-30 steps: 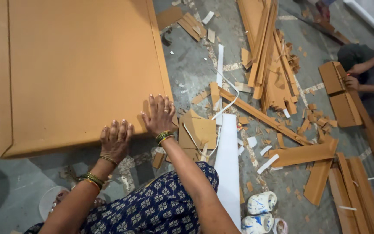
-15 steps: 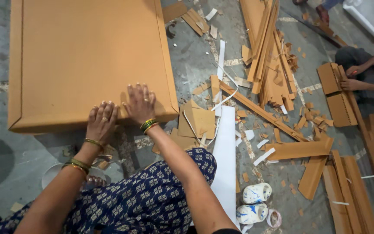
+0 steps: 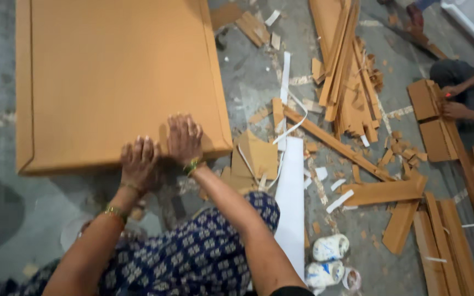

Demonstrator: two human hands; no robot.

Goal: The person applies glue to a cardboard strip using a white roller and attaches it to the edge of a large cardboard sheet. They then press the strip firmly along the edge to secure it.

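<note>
A large flat brown cardboard panel [image 3: 116, 77] lies on the grey floor in front of me. My left hand [image 3: 138, 163] rests palm down on its near edge, fingers spread. Beside it my right hand [image 3: 184, 138] presses flat on the panel close to the near right corner. Neither hand grips anything. My knee in blue patterned cloth [image 3: 193, 257] is below the hands.
Cardboard strips and scraps [image 3: 346, 71] litter the floor to the right. A white strip [image 3: 292, 203] lies beside my knee, tape rolls [image 3: 330, 246] near it. Another person's hands [image 3: 453, 101] work on cardboard pieces at the far right.
Both hands have slid up from the floor edge onto the panel's near edge and drawn closer together. The view has shifted, so the panel sits further right in frame.
</note>
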